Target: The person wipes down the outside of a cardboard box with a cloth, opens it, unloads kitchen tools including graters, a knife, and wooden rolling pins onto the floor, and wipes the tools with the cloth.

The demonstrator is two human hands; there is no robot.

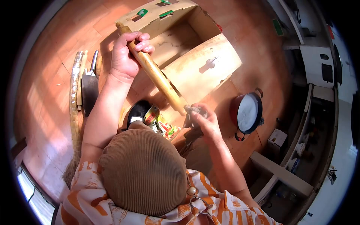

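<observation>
Rolling pin (pixel 155 75) slants toward lower right; left hand (pixel 129 54) clamps it, right hand (pixel 207 122) clamps cloth (pixel 190 119).

Orange-brown tiled floor (pixel 56 84) partly lit by bright light, an open tan cardboard box (pixel 202 69) set on it, a round dark-red two-handled pot (pixel 234 112) placed nearby, a dark-bladed metal-handled cleaver (pixel 90 92) laid beside a long straw-ended broom (pixel 75 112).

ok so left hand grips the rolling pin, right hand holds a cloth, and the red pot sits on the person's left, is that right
Not quite: the head view shows the red pot on the person's right. The left hand does grip the rolling pin, and the right hand holds a cloth.
</observation>
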